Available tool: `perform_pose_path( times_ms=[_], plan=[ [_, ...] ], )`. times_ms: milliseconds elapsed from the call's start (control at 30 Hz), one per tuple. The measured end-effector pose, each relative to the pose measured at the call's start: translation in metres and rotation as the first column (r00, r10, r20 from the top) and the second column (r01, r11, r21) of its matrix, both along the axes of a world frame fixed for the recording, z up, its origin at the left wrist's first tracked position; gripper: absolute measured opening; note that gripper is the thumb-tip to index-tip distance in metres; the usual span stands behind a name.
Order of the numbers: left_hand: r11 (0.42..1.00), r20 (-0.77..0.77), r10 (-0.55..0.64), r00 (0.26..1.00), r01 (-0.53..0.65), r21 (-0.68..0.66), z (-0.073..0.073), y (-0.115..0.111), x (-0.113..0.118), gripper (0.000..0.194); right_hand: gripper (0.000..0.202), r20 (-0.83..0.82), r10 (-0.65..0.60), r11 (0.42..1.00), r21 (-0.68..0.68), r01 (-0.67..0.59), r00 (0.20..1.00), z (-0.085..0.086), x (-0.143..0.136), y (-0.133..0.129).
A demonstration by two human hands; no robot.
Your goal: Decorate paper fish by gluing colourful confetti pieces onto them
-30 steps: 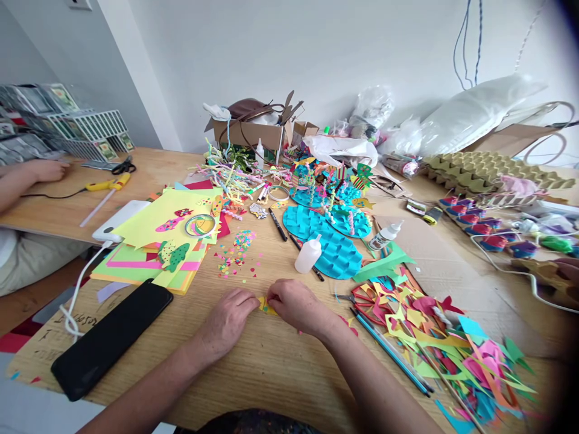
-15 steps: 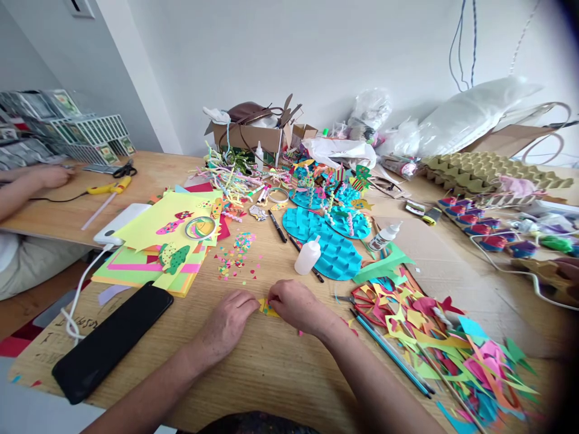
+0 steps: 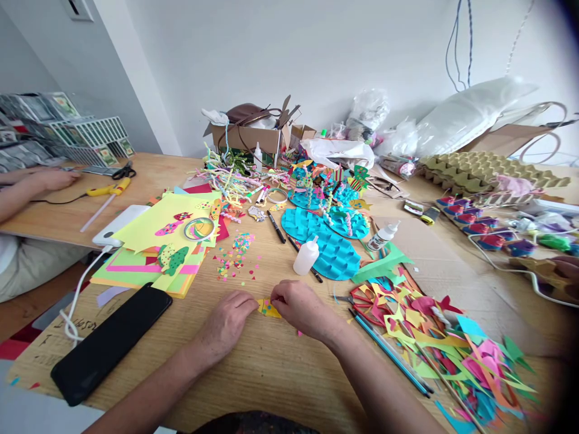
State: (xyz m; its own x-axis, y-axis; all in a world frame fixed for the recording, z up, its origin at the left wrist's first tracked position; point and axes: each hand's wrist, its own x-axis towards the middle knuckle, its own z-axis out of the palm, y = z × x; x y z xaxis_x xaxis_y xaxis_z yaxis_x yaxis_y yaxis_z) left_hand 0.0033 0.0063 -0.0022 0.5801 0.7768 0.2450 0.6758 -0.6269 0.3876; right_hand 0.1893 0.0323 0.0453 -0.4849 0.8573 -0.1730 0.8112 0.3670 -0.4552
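Observation:
A small yellow paper piece with coloured dots [image 3: 268, 308] lies on the wooden table between my hands. My left hand [image 3: 230, 319] has its fingers together at the piece's left end. At its right end my right hand [image 3: 296, 306] is closed, fingertips pinched on or just above the paper; anything tiny between them is hidden. Beyond them are scattered paper dots [image 3: 239, 256], a white squeeze bottle [image 3: 306, 256] and a blue egg-tray base [image 3: 337, 259].
A black phone [image 3: 111, 343] and coloured sheets [image 3: 149, 241] lie left. Red scissors [image 3: 362, 301], pens and paper scraps [image 3: 434, 337] are right. A person's hand [image 3: 56, 179] is far left, near a yellow glue gun [image 3: 108, 190].
My right hand has shifted slightly right, and more of the yellow piece shows. The other person's hand has moved a little to the right.

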Motion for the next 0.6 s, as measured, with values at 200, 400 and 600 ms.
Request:
perform_pose_path(
  times_ms=[200, 400, 600],
  plan=[
    [1.000, 0.000, 0.005, 1.000, -0.005, 0.004, 0.0027, -0.0010, 0.0003, 0.033, 0.023, 0.037, 0.021, 1.000, -0.013, -0.021, 0.999, -0.0106, -0.0063, 0.0014],
    [1.000, -0.005, 0.005, 1.000, -0.005, 0.002, 0.0053, -0.0008, 0.0008, 0.032, 0.024, 0.062, 0.025, 1.000, -0.018, -0.024, 0.998, -0.0098, -0.0098, 0.0001],
    [1.000, 0.003, 0.008, 1.000, -0.008, 0.011, 0.0019, -0.0008, 0.0003, 0.033, 0.024, 0.050, 0.032, 0.999, -0.037, -0.030, 0.998, -0.0083, -0.0074, 0.0002]
  ],
)
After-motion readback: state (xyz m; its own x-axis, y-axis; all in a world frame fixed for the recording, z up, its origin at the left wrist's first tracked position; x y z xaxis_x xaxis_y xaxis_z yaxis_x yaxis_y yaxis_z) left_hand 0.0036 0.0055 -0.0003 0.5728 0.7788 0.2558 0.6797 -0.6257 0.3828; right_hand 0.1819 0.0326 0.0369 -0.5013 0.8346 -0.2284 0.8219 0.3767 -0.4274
